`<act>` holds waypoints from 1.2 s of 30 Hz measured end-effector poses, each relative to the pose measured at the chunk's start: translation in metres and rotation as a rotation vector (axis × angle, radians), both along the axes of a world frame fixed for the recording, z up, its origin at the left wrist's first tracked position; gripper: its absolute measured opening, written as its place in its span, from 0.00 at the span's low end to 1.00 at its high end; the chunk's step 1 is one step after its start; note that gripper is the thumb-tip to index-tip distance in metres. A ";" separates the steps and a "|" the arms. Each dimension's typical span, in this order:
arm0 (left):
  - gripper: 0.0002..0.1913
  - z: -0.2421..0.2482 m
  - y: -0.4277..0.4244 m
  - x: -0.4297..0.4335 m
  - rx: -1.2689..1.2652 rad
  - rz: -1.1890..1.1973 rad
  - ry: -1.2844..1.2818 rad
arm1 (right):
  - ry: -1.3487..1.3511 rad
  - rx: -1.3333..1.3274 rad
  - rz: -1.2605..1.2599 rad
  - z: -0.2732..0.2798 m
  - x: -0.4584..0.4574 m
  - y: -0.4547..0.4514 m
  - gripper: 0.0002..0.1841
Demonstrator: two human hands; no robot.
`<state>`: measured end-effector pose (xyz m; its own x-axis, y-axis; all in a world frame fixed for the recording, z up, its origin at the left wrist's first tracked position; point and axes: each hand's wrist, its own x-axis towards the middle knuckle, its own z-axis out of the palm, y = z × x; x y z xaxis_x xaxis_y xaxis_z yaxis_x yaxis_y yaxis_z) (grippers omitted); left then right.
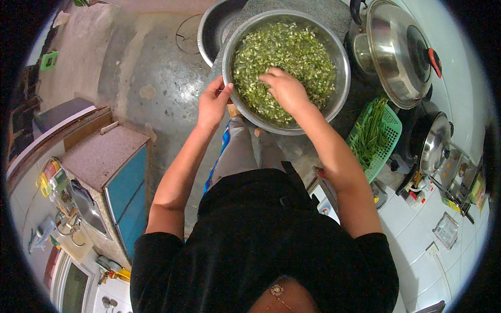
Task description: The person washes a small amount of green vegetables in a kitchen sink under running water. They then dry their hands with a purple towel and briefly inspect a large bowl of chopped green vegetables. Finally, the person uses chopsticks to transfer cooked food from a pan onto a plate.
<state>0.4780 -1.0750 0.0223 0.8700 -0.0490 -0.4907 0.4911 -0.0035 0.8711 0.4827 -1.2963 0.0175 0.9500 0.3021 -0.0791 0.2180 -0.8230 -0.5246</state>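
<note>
A wide stainless steel basin [342,84] stands before me, holding water full of small chopped green and white vegetable pieces [291,51]. My left hand [213,99] grips the basin's left rim, with the thumb over the edge and the fingers outside. Inside the basin, my right hand [287,90] reaches over the chopped greens. Its fingertips are down at the pieces near the middle, partly hidden there; whether they pinch any cannot be seen. A second metal basin [205,37] sits behind and to the left, partly covered by the first.
At right are a large lidded steamer pot [399,51], a green plastic basket [385,144] of long leafy stalks [368,133], and a lidded pan [434,144]. The grey stone counter [270,5] runs beneath the basin. A sink cabinet [127,191] stands at left on the concrete floor [168,86].
</note>
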 end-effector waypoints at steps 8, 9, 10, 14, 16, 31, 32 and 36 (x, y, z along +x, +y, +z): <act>0.17 -0.008 0.002 -0.001 -0.035 -0.009 0.018 | 0.667 0.936 -0.491 0.033 -0.015 -0.047 0.22; 0.17 -0.008 0.001 -0.001 -0.051 0.001 0.020 | 0.770 1.076 -0.492 0.033 -0.017 -0.056 0.24; 0.17 -0.008 0.001 -0.001 -0.054 0.005 0.023 | 0.874 1.217 -0.492 0.035 -0.017 -0.064 0.26; 0.18 -0.002 0.000 0.000 -0.037 -0.003 0.038 | 0.944 1.505 -0.516 0.044 -0.025 -0.063 0.29; 0.18 -0.003 -0.001 0.000 -0.031 -0.004 0.043 | 0.950 1.515 -0.542 0.044 -0.026 -0.062 0.28; 0.17 -0.012 0.003 -0.002 -0.046 0.012 0.004 | 0.608 1.025 -0.760 0.019 -0.027 -0.048 0.19; 0.17 -0.012 0.003 -0.002 -0.047 0.006 0.008 | 0.556 1.013 -0.767 0.014 -0.027 -0.046 0.19; 0.17 -0.009 0.002 -0.002 -0.031 0.005 0.017 | 0.587 0.909 -0.728 0.021 -0.027 -0.049 0.19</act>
<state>0.4763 -1.0733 0.0136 0.8617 -0.0603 -0.5038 0.5060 0.0261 0.8622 0.4554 -1.3449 0.0385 0.8112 -0.0995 -0.5763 -0.5750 0.0434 -0.8170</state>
